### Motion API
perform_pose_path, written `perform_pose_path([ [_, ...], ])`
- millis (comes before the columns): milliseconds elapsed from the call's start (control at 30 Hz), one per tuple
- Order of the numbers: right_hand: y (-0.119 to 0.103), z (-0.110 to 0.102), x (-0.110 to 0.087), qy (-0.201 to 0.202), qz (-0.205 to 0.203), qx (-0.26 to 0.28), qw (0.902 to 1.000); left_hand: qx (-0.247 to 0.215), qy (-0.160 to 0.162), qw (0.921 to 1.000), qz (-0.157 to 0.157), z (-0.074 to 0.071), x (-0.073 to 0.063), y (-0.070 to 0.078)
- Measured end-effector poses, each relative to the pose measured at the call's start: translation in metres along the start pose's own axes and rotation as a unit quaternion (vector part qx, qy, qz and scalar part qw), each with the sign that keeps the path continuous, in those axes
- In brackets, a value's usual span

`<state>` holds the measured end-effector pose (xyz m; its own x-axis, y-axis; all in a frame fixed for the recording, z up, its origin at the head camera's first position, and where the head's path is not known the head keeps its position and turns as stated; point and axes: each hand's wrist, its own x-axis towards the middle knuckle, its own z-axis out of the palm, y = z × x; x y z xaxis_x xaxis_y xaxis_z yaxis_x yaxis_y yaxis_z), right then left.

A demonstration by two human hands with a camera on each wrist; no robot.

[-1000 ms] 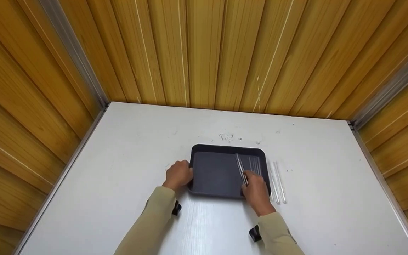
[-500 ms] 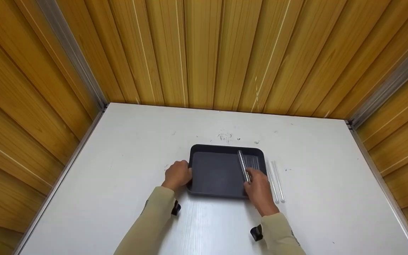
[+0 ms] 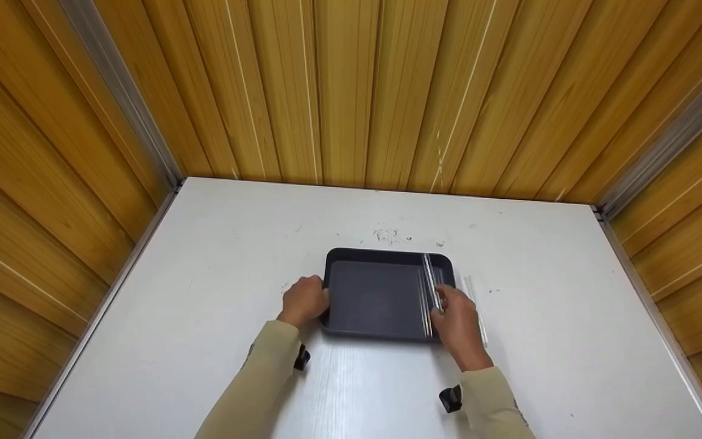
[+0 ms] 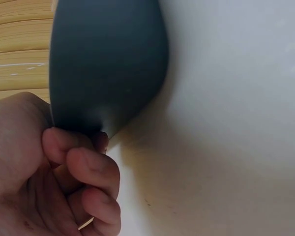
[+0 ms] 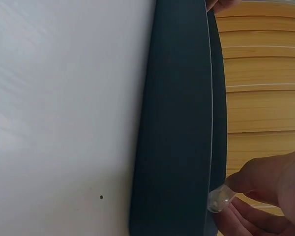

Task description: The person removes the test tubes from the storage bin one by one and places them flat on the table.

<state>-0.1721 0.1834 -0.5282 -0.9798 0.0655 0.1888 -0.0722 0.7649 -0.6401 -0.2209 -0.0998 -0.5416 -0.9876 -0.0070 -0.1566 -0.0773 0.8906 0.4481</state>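
Note:
A dark grey rectangular tray (image 3: 369, 299) lies on the white table. My left hand (image 3: 305, 300) grips its left rim; in the left wrist view, curled fingers (image 4: 96, 167) wrap over the tray's edge. Over the tray's right side, my right hand (image 3: 460, 326) pinches a slim clear tube (image 3: 430, 274), which slants toward the far rim. The right wrist view shows the tube's round end (image 5: 220, 198) between thumb and finger, right at the tray's rim. Just left of it, more slim clear tubes (image 3: 423, 305) lie inside the tray.
Right of the tray, a clear tube (image 3: 483, 332) lies on the table (image 3: 570, 317), partly hidden behind my right hand. Wood-look panel walls (image 3: 351, 91) enclose the back and both sides. Dark marks (image 3: 386, 235) dot the tabletop beyond the tray.
My right hand has moved right with the clear tube, which now stretches toward the tray's far right corner. The left hand keeps its grip on the rim.

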Motion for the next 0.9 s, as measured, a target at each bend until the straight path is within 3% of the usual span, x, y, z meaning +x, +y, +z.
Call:
perform_pose_path([
  [467, 0.01, -0.018, 0.005, -0.007, 0.052, 0.011, 0.9985, 0.007, -0.001, 1.0, 0.0, 0.001, 0.002, -0.003],
  [900, 0.025, -0.027, 0.0, 0.014, 0.059, 0.023, 0.9979, 0.003, -0.004, 1.0, -0.009, 0.002, 0.002, -0.001],
])
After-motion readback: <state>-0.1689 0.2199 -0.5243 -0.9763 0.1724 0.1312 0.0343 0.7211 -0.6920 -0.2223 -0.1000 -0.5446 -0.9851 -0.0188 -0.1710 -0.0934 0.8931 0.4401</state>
